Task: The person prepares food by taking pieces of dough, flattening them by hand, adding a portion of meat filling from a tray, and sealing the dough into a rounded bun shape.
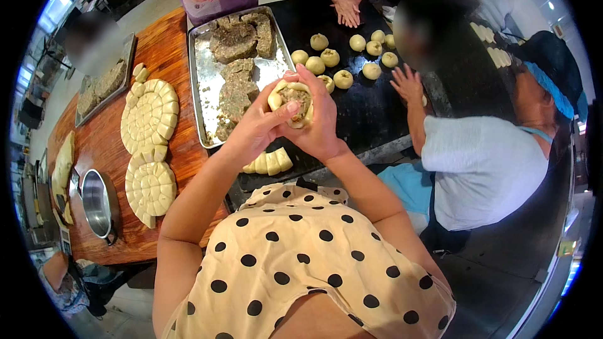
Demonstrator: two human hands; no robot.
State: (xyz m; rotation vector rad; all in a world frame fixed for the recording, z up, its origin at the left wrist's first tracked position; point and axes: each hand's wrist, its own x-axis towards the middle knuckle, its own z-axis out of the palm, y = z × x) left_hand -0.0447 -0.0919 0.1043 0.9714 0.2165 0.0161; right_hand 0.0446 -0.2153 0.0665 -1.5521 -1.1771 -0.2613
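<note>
A round piece of dough (274, 99) with a brownish minced filling (300, 102) showing in its open top sits between my two hands, above the near edge of the dark table. My left hand (262, 119) holds its left side, and the thumb reaches onto the filling. Wrapped round the right side and underneath is my right hand (322, 124), its fingers curled at the far rim. Just below my hands, a short row of cut dough pieces (269, 162) lies on the table. Beyond them stands a metal tray (202, 81) with large blocks of the minced filling (233, 43).
Several dough balls (330, 58) sit on the dark table (352, 116). On the wooden table (188, 169) are rounds of cut dough (151, 116), a metal bowl (97, 204) and another filled tray (130, 47). Co-workers' hands (345, 11) work across the table; another person's hand (408, 85) is at right.
</note>
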